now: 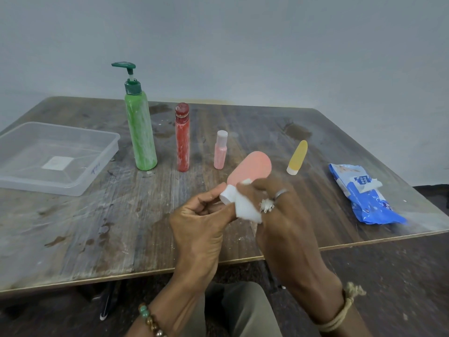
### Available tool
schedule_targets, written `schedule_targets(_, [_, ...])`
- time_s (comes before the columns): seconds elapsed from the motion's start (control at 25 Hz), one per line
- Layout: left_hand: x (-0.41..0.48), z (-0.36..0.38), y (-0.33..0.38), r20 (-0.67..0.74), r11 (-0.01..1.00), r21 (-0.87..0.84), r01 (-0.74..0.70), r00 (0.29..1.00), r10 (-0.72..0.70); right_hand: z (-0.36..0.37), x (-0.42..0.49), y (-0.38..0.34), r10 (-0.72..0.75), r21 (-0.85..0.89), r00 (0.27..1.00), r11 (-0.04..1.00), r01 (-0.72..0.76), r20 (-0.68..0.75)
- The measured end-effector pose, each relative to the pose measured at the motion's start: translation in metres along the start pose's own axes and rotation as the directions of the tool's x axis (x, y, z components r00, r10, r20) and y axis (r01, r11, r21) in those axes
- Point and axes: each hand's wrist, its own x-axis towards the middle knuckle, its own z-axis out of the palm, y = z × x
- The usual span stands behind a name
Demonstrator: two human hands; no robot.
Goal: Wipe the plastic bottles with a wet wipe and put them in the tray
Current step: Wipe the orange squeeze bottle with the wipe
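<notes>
My left hand (pixel 199 222) grips the white cap end of a salmon-pink squeeze bottle (pixel 252 167), which points up and away above the table. My right hand (pixel 284 215) presses a folded white wet wipe (pixel 246 207) against the bottle's neck. Standing on the table are a tall green pump bottle (pixel 141 132), a red bottle (pixel 182 142), a small pink bottle (pixel 220 152) and a small yellow bottle (pixel 297 156) resting on its white cap. The clear plastic tray (pixel 102 164) sits at the far left with no bottles in it.
A blue wet-wipe pack (pixel 366 198) lies at the right with a wipe poking out of its flap. The worn wooden table (pixel 73 229) ends just in front of my wrists. A grey wall stands behind it.
</notes>
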Motion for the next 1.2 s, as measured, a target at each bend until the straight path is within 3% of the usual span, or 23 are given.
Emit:
schedule_targets(0.2, [-0.002, -0.003, -0.002, 0.067, 0.994, 0.109, -0.023, 0.998, 0.016, 0.002, 0.018, 0.027, 0.204, -0.021, 0.978, 0.979, -0.205, -0.034])
schedule_targets(0.32, [-0.001, -0.003, 0.001, 0.100, 0.968, 0.216, -0.124, 0.990, 0.104, -0.002, 0.033, 0.024, -0.010, -0.047, 0.995, 0.999, 0.015, 0.100])
schedule_targets(0.44, [0.000, -0.003, -0.003, 0.121, 0.889, 0.365, -0.278, 0.960, 0.251, -0.003, 0.046, 0.022, 0.023, -0.075, 0.992, 0.997, -0.014, 0.120])
schedule_targets(0.56, [-0.002, -0.004, -0.005, 0.119, 0.851, 0.415, -0.322, 0.946, 0.301, -0.005, 0.039, 0.014, -0.183, -0.053, 0.965, 0.979, 0.196, 0.189])
schedule_targets(0.68, [0.001, -0.007, -0.008, 0.135, 0.804, 0.454, -0.384, 0.922, 0.364, -0.003, 0.047, 0.026, -0.088, -0.064, 0.969, 0.992, 0.105, 0.230])
schedule_targets(0.76, [0.000, -0.008, -0.009, 0.161, 0.764, 0.475, -0.437, 0.896, 0.413, -0.003, 0.046, 0.025, -0.150, -0.086, 0.960, 0.981, 0.174, 0.236])
schedule_targets(0.88, [0.003, -0.010, -0.009, 0.122, 0.801, 0.450, -0.395, 0.916, 0.383, -0.005, 0.039, 0.013, -0.232, 0.036, 0.947, 0.972, 0.230, 0.220])
schedule_targets(0.96, [0.002, -0.008, -0.008, 0.063, 0.878, 0.386, -0.284, 0.957, 0.281, -0.002, 0.034, 0.018, -0.228, 0.071, 0.951, 0.973, 0.218, 0.210])
schedule_targets(1.08, [-0.001, -0.002, -0.001, 0.015, 0.980, 0.169, -0.108, 0.994, 0.107, 0.008, 0.033, 0.040, -0.075, 0.000, 0.982, 0.997, 0.076, 0.175])
schedule_targets(1.2, [0.002, -0.001, 0.000, -0.036, 1.000, 0.009, -0.001, 0.999, 0.001, 0.014, 0.026, 0.042, 0.122, -0.056, 0.980, 0.992, -0.115, 0.156])
